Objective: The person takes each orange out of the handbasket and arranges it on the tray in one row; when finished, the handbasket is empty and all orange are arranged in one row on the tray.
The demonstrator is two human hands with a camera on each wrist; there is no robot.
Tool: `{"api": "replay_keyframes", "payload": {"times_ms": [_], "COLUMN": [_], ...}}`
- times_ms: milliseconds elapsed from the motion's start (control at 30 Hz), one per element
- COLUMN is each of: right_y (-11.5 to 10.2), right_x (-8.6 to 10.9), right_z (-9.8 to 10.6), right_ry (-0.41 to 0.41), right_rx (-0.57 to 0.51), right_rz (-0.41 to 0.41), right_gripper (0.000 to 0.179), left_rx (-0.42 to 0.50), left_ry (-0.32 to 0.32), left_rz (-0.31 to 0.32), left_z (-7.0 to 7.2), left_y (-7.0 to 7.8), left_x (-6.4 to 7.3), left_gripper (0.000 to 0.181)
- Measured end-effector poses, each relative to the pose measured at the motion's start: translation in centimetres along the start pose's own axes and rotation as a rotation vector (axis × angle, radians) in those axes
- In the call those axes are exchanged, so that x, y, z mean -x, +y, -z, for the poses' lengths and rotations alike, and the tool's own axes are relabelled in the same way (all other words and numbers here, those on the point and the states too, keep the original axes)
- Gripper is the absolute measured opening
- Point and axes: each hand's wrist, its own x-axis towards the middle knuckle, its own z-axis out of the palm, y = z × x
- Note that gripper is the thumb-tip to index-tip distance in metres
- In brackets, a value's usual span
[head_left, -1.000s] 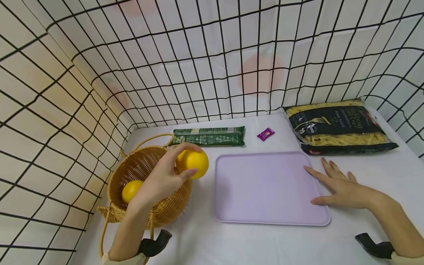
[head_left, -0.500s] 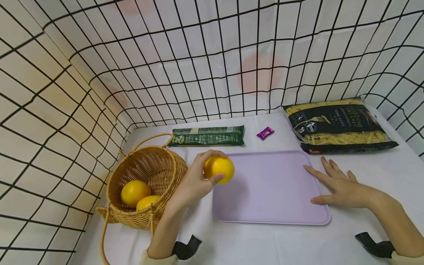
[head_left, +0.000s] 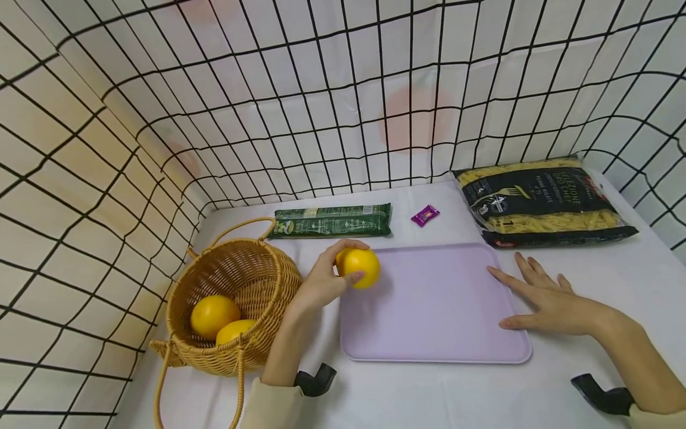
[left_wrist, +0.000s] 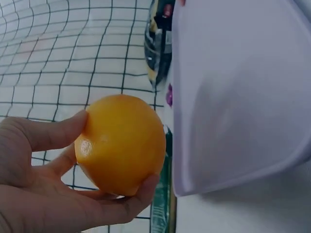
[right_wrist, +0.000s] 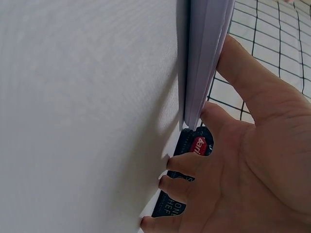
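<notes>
My left hand (head_left: 321, 283) grips a round orange (head_left: 365, 268) between thumb and fingers. In the head view the orange overlaps the far left corner of the lilac tray (head_left: 439, 310); the left wrist view shows the orange (left_wrist: 124, 145) beside the tray's rim (left_wrist: 181, 145). Spread over the tray's right edge is my right hand (head_left: 557, 310), its thumb and index finger at the rim and the other fingers reaching to the white cloth. To the left stands a wicker basket (head_left: 292, 280) with two more oranges inside, one (head_left: 215, 317) fully showing and another (head_left: 234, 332) partly hidden by the rim.
Behind the tray lie a green packet (head_left: 332, 221) and a small purple wrapped sweet (head_left: 426, 215). A large bag of penne pasta (head_left: 543, 202) lies at the back right. Black wire mesh (head_left: 321, 95) walls in the back and sides. The basket's handle (head_left: 240, 381) hangs toward the front.
My left hand has carried the orange rightward from over the basket to the tray's far left corner, uncovering a second orange in the basket. My right hand stays at the tray's edge.
</notes>
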Motion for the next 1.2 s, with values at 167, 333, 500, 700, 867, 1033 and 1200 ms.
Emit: {"api": "replay_keyframes", "payload": {"times_ms": [167,333,500,700,867,1033,1200], "right_y": [0.0,0.1,0.1,0.0,0.0,0.0,-0.1], "right_x": [0.0,0.1,0.1,0.1,0.1,0.1,0.1], "right_z": [0.0,0.0,0.0,-0.1,-0.1,0.0,0.0], "right_ry": [-0.001,-0.001,-0.006,-0.007,-0.002,-0.002,-0.003], "right_rx": [-0.006,-0.014,-0.019,-0.028,-0.026,-0.027,-0.034], "right_rz": [-0.002,-0.005,-0.012,-0.015,-0.015,-0.017,-0.013], "right_gripper": [0.104,0.104,0.104,0.104,0.104,0.104,0.103], "left_rx": [0.006,0.024,0.065,0.086,0.064,0.007,-0.036], "left_ry": [-0.011,-0.001,-0.02,-0.037,0.005,0.077,0.054], "left_rz": [0.006,0.04,0.062,0.032,0.017,0.02,-0.036], "left_z": [0.2,-0.1,-0.6,-0.8,-1.2,-1.9,-1.8], "left_y": [-1.1,-1.7,-2.3,-2.7,-2.7,-2.5,-2.6], "left_x": [-0.9,-1.7,-2.5,-2.5,-2.0,-2.1,-2.2], "left_gripper": [0.047,0.048,0.047,0.05,0.051,0.045,0.042]}}
